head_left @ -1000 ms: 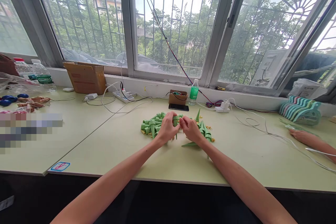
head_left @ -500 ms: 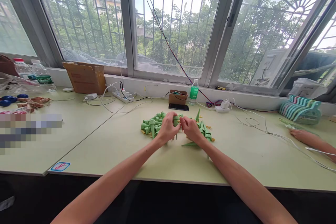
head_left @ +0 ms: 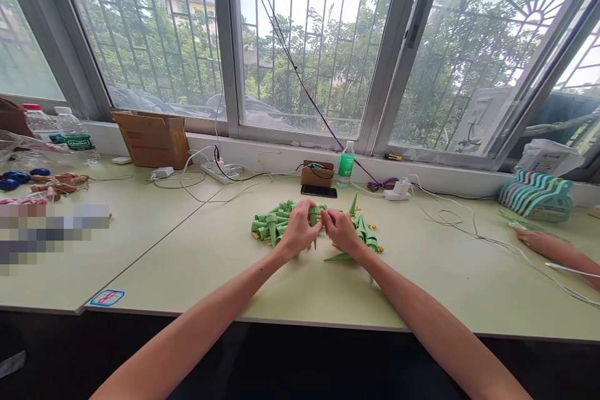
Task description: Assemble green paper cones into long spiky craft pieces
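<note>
My left hand (head_left: 300, 229) is closed around a green plastic spike (head_left: 314, 217), its narrow tip pointing down. Right beside it, my right hand (head_left: 341, 229) is pinched, its fingertips meeting my left fingers near the spike's upper part. Whatever sits between those right fingers is too small or hidden to make out. Behind and left of my left hand lies a heap of similar green spikes (head_left: 270, 225) with wide ribbed ends. More green spikes (head_left: 368, 234), with small yellow pieces (head_left: 372, 227) among them, lie beyond my right wrist.
A phone (head_left: 319, 191), a small cardboard box (head_left: 317, 173) and a bottle (head_left: 346, 164) stand behind the heap. Cables and a power strip (head_left: 220, 172) run along the back. Teal hangers (head_left: 537, 195) are at the right, near another person's hand (head_left: 534, 240). A larger carton (head_left: 152, 139) stands left.
Almost nothing differs. Both hands stay together around the green spike, with only a tiny shift of the fingers.
</note>
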Action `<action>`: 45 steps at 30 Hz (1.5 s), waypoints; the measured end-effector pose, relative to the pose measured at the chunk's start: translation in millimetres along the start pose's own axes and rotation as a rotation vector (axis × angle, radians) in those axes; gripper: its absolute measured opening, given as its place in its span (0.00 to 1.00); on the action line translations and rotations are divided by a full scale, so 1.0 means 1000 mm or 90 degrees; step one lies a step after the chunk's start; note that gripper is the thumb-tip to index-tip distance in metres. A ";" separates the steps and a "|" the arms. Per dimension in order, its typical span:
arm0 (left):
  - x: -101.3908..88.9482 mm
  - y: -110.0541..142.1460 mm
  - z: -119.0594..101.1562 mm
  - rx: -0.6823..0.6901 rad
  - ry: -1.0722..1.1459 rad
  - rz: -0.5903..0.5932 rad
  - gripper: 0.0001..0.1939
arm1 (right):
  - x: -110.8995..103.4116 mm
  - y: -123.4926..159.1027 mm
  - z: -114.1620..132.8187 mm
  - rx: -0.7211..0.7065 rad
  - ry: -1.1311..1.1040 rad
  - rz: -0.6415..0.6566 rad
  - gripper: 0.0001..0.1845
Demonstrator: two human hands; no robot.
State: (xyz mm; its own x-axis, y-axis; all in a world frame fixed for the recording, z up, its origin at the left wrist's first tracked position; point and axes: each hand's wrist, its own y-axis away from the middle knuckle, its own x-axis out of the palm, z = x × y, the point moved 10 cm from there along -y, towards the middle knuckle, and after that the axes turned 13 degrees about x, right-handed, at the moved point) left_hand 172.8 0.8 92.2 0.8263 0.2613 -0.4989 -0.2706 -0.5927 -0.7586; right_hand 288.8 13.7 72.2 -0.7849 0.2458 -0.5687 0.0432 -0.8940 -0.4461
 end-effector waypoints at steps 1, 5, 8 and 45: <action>0.000 0.000 0.000 0.000 -0.002 0.003 0.12 | 0.000 0.000 -0.001 -0.001 0.004 0.000 0.24; 0.001 -0.001 -0.003 0.005 0.000 0.011 0.12 | 0.001 -0.001 -0.001 -0.006 0.012 0.004 0.26; 0.001 -0.001 -0.006 0.008 0.007 0.016 0.11 | 0.001 -0.001 0.000 -0.010 0.019 0.001 0.29; 0.001 -0.001 -0.005 0.004 -0.008 0.013 0.13 | 0.003 -0.001 0.001 -0.003 0.007 0.021 0.28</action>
State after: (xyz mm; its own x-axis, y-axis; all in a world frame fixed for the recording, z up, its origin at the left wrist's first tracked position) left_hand 176.3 -2.3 94.3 0.8144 0.2581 -0.5198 -0.2909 -0.5935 -0.7504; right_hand 286.2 14.7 71.5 -0.7761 0.2210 -0.5906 0.0714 -0.8998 -0.4305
